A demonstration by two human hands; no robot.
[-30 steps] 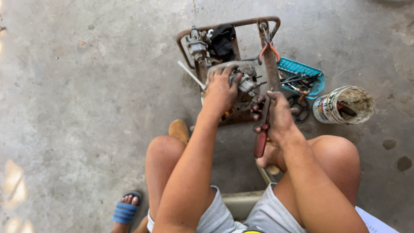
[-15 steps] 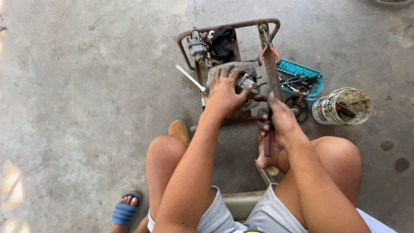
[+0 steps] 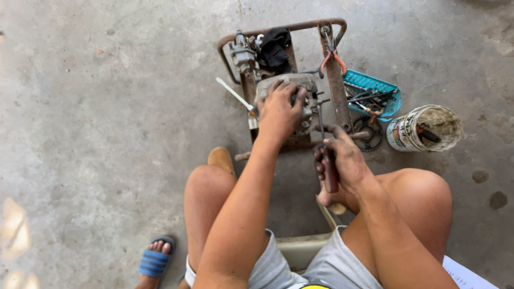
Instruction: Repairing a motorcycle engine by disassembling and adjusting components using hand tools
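Observation:
A small grey engine [image 3: 300, 85] sits in a rusty tube frame [image 3: 337, 80] on the concrete floor between my knees. My left hand [image 3: 278, 112] lies flat on top of the engine, fingers spread over its housing. My right hand [image 3: 342, 158] grips a screwdriver [image 3: 324, 144] with a dark red handle; its shaft points up at the engine's right side. A pair of red-handled pliers [image 3: 332, 56] hangs on the frame's right bar.
A teal basket [image 3: 375, 85] of tools stands right of the frame, next to a dirty white bucket [image 3: 428, 128]. A white-handled tool [image 3: 233, 93] sticks out left of the engine. Another person's foot in a blue sandal [image 3: 154, 262] is at the lower left.
My right hand has shifted slightly down and left with the screwdriver, turning it more upright. My left hand has stayed on the engine top.

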